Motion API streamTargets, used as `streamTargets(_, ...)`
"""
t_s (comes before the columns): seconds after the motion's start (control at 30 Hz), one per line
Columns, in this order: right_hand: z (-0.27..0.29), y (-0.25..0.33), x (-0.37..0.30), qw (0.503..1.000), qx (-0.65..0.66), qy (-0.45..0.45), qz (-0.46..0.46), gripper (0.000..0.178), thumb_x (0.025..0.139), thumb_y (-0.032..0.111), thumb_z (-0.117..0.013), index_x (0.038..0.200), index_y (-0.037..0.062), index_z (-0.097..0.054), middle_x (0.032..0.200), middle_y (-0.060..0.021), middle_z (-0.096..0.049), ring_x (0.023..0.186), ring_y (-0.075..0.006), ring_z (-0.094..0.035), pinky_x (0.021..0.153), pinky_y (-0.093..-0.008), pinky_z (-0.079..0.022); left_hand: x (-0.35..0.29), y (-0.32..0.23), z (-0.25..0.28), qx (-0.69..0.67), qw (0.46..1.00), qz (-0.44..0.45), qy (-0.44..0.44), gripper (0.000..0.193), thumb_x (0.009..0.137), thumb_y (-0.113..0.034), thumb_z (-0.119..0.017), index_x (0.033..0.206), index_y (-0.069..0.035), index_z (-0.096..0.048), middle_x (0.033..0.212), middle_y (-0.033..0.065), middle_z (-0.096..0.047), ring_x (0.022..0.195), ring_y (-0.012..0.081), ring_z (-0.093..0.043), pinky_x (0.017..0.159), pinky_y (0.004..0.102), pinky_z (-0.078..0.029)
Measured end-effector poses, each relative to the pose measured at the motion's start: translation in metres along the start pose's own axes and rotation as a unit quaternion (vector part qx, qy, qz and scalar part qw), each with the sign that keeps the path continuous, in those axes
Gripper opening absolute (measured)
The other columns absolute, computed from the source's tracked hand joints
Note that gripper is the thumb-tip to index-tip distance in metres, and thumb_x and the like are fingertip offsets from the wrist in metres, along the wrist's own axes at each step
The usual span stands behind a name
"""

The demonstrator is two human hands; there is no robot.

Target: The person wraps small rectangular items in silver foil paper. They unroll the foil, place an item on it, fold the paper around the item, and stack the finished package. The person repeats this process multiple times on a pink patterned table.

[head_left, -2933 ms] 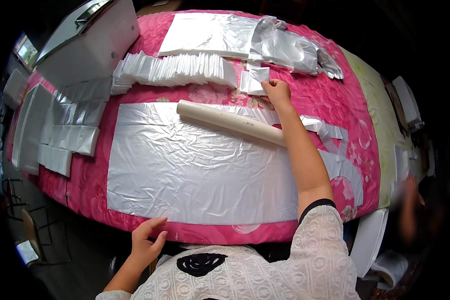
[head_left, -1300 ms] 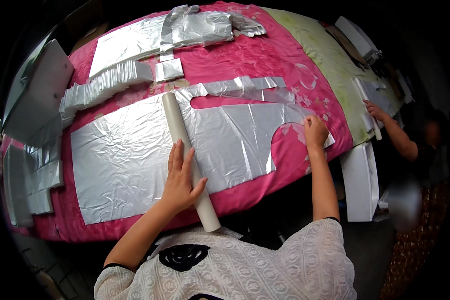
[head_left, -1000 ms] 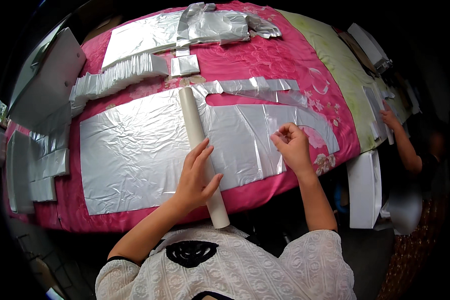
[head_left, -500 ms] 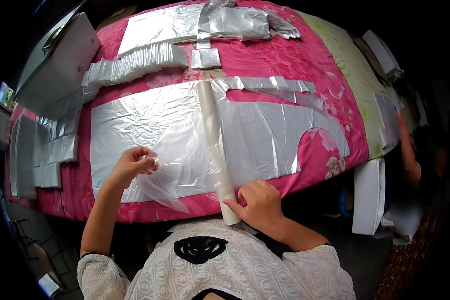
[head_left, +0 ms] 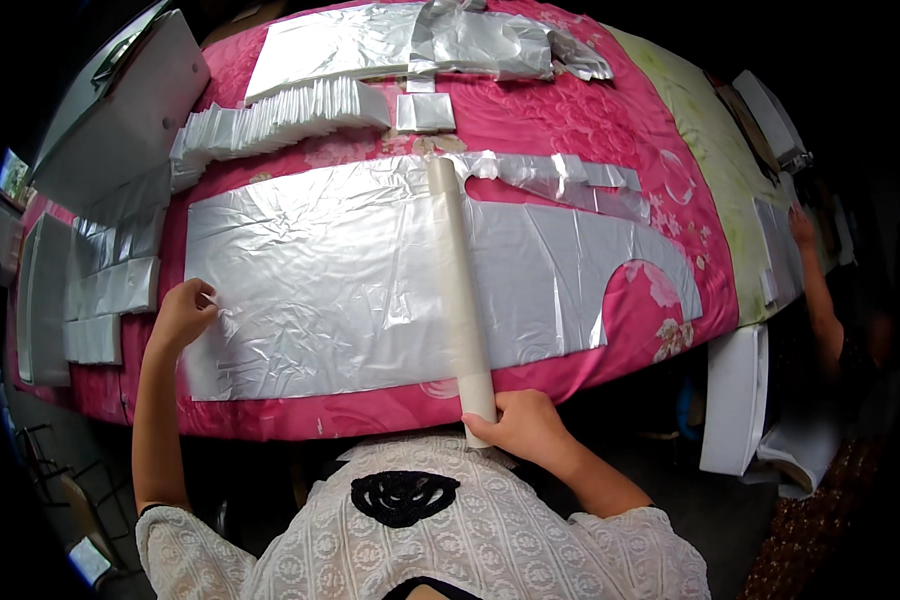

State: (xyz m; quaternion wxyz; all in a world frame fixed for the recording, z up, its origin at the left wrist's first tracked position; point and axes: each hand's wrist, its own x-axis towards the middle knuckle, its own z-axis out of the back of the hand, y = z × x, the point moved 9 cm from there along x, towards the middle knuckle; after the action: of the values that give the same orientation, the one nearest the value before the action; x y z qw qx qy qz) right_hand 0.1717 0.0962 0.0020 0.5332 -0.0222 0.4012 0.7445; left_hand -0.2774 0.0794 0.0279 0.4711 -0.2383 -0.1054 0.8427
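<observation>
A long off-white roll of plastic film [head_left: 462,300] lies across a flat layer of silvery plastic [head_left: 560,270], which has a curved cut-out at its right end and strips at its far side. My right hand [head_left: 528,428] is closed around the roll's near end, at the table's front edge. Out to the left, my left hand [head_left: 184,316] pinches the edge of the thin clear film, which stretches from the roll over the silvery plastic's left part. Where film and silvery plastic meet is hard to make out.
Under everything spreads a pink flowered cloth [head_left: 560,378]. Beyond stand a row of folded white packets [head_left: 280,118], a small square packet [head_left: 425,112] and more silvery plastic [head_left: 330,48]. White boxes [head_left: 130,120] are at left. Another person's arm [head_left: 816,290] reaches in at right.
My left hand has moved left and slightly nearer, drawing the film out flat from its loose folds. The roll has shifted right and lies straighter; my right hand has stayed at its near end.
</observation>
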Motion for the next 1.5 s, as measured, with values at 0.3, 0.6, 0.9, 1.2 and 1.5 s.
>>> streamTargets(0.3, 0.0, -0.005, -0.002, 0.999, -0.028, 0.036, -0.019, 0.044, 0.073, 0.046, -0.064, 0.078, 0.0027, -0.068, 0.065, -0.0143, -0.063, 0.063, -0.0296, -0.063, 0.06, -0.036, -0.049, -0.085, -0.245, -0.076, -0.066, 0.87, -0.47, -0.136, 0.046, 0.073, 0.003, -0.054, 0.119, 0.001, -0.048, 0.125, 0.0175, -0.048, 0.118, 0.0347, -0.045, 0.098, 0.0413, -0.037)
streamTargets(0.6, 0.002, 0.006, 0.013, 0.991, -0.039, 0.117, 0.048, 0.06, 0.075, 0.059, -0.057, 0.071, 0.0003, -0.067, 0.064, -0.0165, -0.062, 0.062, -0.0332, -0.062, 0.06, -0.0396, -0.049, -0.071, -0.259, -0.178, 0.035, 0.909, -0.405, -0.087, 0.063, 0.083, -0.024, -0.037, 0.132, 0.012, -0.026, 0.139, 0.0289, -0.027, 0.134, 0.0378, -0.022, 0.11, 0.0459, -0.013)
streamTargets(0.9, 0.079, 0.013, 0.196, 0.975, 0.203, -0.086, 0.029, 0.053, 0.086, 0.046, -0.052, 0.077, -0.0044, -0.065, 0.064, -0.0144, -0.062, 0.061, -0.024, -0.063, 0.06, -0.0354, -0.048, -0.071, -0.26, -0.18, 0.058, 0.906, -0.41, -0.091, 0.064, 0.081, -0.02, -0.036, 0.134, 0.013, -0.023, 0.141, 0.0288, -0.024, 0.134, 0.0387, -0.019, 0.11, 0.0458, -0.011)
streamTargets(1.2, 0.145, -0.02, 0.251, 0.507, 0.835, -0.186, 0.107, 0.03, 0.092, 0.027, -0.047, 0.11, 0.0039, -0.047, 0.12, -0.0151, -0.052, 0.11, -0.0297, -0.05, 0.095, -0.0423, -0.039, -0.071, -0.258, -0.18, 0.049, 0.913, -0.397, -0.074, 0.065, 0.08, -0.019, -0.037, 0.135, 0.012, -0.022, 0.142, 0.0284, -0.021, 0.135, 0.0383, -0.016, 0.11, 0.0455, -0.009)
streamTargets(1.5, 0.295, 0.007, 0.163, 0.602, 0.664, -0.33, 0.296, 0.058, 0.093, 0.034, -0.042, 0.137, 0.0023, -0.022, 0.132, -0.0175, -0.043, 0.117, -0.0283, -0.047, 0.097, -0.0378, -0.036, -0.074, -0.261, -0.177, 0.054, 0.908, -0.405, -0.09, 0.062, 0.081, -0.021, -0.036, 0.132, 0.014, -0.026, 0.139, 0.0294, -0.026, 0.134, 0.0383, -0.021, 0.11, 0.0462, -0.014)
